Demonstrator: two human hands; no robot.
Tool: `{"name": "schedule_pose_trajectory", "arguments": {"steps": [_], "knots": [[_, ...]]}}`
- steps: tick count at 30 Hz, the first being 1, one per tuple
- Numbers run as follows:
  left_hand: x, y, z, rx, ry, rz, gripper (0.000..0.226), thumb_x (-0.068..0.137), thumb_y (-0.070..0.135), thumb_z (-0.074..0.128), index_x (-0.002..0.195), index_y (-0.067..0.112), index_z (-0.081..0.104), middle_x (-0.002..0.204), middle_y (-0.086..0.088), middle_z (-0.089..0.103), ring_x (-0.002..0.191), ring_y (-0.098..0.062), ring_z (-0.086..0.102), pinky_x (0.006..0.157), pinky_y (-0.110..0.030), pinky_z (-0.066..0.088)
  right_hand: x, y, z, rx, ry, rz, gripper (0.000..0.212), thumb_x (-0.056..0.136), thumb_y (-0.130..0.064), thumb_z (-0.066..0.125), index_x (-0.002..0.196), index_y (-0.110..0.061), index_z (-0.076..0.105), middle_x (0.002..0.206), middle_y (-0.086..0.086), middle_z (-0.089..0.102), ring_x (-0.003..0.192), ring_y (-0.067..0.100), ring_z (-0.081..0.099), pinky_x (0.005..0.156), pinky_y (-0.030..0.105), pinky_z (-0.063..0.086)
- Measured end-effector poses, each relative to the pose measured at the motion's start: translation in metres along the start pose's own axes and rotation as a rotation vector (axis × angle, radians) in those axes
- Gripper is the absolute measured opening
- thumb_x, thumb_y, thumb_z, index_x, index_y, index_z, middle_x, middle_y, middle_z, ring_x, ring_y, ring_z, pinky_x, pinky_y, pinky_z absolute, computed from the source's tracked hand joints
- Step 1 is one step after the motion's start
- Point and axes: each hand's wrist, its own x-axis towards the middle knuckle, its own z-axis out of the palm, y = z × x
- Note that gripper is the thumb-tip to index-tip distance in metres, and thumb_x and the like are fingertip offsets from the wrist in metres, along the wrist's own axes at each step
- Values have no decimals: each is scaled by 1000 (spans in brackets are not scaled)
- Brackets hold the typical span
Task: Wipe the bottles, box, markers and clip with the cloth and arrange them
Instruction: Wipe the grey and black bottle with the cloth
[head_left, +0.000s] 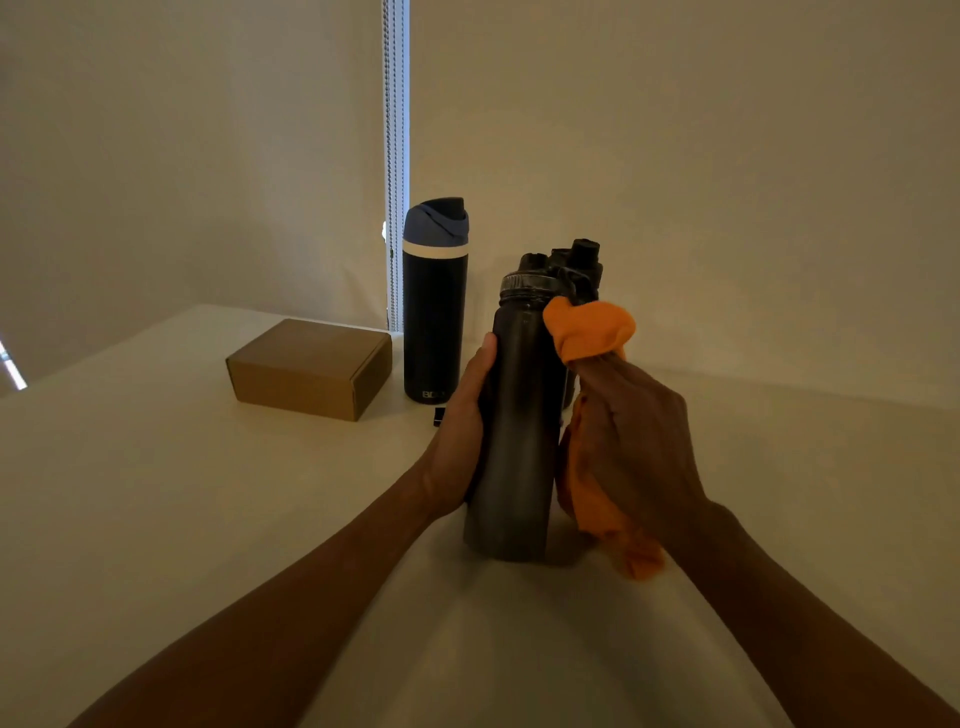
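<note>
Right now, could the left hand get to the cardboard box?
Probably yes, once freed. The left hand grips the grey bottle, so it must let go first. The box lies on the table to its left and a little farther back, with only the small black clip near that path.

both forearms reach forward — left hand (465, 431) wraps the bottle (519, 441), right hand (639, 441) clutches the cloth (592, 327) beside it.
</note>
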Motion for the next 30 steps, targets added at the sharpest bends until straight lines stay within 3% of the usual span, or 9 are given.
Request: {"name": "schedule_pose_trajectory", "arguments": {"steps": [2,7,9,11,15,18,21,26,30], "knots": [[1,1,-1,4,0,-4,59,106,52,23,142,16,53,130,-24,65,117,-43,64,102,-56,52,3,8,-2,28,-23,69,28,102,-6,48,125,9,56,101,9,50,89,14,46,91,26,40],[1,8,-4,3,-56,44,55,103,56,31,133,21,59,115,-14,74,96,-28,74,77,-38,62,13,9,-13,102,-53,-34,37,99,-20,45,111,9,64,89,13,60,69,-2,46,65,5,39],[-1,10,-2,33,-49,66,57,95,60,39,136,26,56,116,-10,73,100,-26,74,77,-36,61,15,6,-16,63,-24,-101,41,95,-24,43,101,9,67,80,13,61,65,2,48,65,8,35],[-2,12,0,45,-69,66,56,88,63,43,132,32,58,115,-7,74,104,-26,73,82,-39,61,18,5,-16,57,-2,-135,32,92,-13,47,97,11,68,79,25,66,70,16,52,67,16,36],[-4,11,0,44,-68,48,53,84,68,41,127,41,58,123,-6,71,110,-27,71,95,-47,58,24,7,-10,56,-79,-167,39,89,-14,45,111,13,64,101,32,67,84,33,60,80,33,40],[-3,11,-2,37,-58,19,51,92,69,31,126,42,58,123,-6,71,111,-25,71,97,-48,56,22,9,-8,15,-59,-248,33,90,-11,50,110,10,66,96,30,69,80,44,67,77,35,42],[-2,13,-6,-19,-58,-35,52,102,63,23,120,34,63,111,-5,76,102,-23,74,89,-40,60,10,13,-4,-75,-167,-401,29,92,-20,48,111,-6,66,92,15,71,76,32,69,74,40,54],[1,16,-7,-48,-24,-49,51,103,59,32,115,23,65,99,-5,79,90,-20,76,72,-31,62,-31,32,3,-104,-481,-512,38,82,-27,63,120,-24,64,119,3,69,95,27,68,84,41,58],[4,12,-6,-13,36,-28,51,100,63,37,114,25,67,101,-7,78,88,-24,76,71,-34,62,-47,32,1,-165,-617,-656,48,70,-14,77,115,-27,66,119,-3,70,93,25,68,71,37,57]]}}
